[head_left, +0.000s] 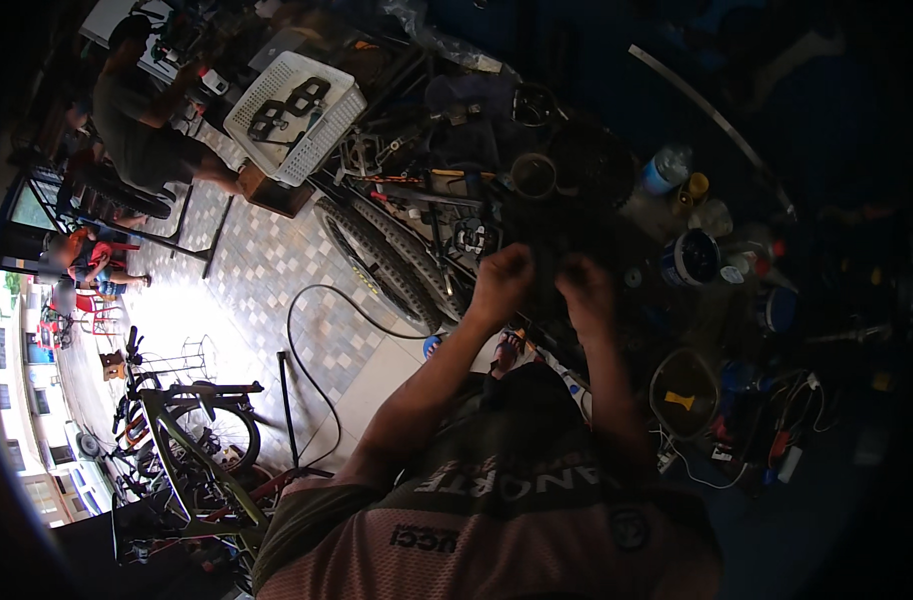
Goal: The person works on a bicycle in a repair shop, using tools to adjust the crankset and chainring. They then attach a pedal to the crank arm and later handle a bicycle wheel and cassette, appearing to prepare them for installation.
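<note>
My left hand (507, 270) is closed at the centre, over a dark, cluttered bench; what it holds, if anything, is too dark to make out. Just to its right, my right hand (581, 285) has its fingers curled toward the left one, also around something I cannot make out. The two hands are a short gap apart. Next to my left hand, just above it, lies a small black and silver metal part (473, 237), resembling a pedal. A dark round tub (534, 176) stands beyond the hands, and a blue-and-white tub (691, 260) is to their right.
A white plastic basket (350, 101) holds black parts, with bicycle tyres (393, 250) below it. Bottles (667, 170) and a bowl (699, 393) crowd the right side. At left are bicycles (177, 450), a hose, a floor pump (285, 400), a person (127, 130) and others seated farther back.
</note>
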`<state>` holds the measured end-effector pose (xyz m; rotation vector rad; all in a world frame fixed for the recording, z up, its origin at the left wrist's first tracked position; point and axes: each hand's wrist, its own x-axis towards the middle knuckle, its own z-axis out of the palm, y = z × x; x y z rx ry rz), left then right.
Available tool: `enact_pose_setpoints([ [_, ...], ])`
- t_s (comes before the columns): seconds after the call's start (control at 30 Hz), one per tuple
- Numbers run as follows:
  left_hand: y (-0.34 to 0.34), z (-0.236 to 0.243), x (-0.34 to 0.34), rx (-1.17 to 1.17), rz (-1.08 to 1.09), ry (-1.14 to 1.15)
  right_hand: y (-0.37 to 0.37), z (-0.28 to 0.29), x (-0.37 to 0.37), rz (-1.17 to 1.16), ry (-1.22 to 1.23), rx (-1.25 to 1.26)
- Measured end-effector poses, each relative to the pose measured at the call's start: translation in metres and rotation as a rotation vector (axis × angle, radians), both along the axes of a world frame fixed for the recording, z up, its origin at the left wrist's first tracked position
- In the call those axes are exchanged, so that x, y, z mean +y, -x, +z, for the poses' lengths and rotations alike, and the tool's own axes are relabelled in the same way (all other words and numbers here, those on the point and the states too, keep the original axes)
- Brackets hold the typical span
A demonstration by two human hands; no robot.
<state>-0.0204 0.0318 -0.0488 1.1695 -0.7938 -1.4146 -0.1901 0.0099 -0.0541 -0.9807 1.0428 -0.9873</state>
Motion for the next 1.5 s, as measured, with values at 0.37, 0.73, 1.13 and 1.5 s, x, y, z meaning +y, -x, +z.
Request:
enact_pose_setpoints([
  [0.37,-0.043,0.013,-0.002,0.298,-0.071,0.054,0.007,-0.038,0.003,0.225,0.293,0.507],
  [0.73,-0.043,-0.006,0.010,-0.829,0.114,0.315,-0.046,0.019,-0.030,0.168,0.781,0.447],
  [1.13,-0.079,0.057,0.047,-0.601,0.722,0.489,-0.107,-0.012,-0.066,0.198,0.544,0.211],
  [1.5,-0.131,0.063,0.080,-0.674,0.958,0.479,-0.207,0.038,-0.022,0.471,0.676,0.008],
])
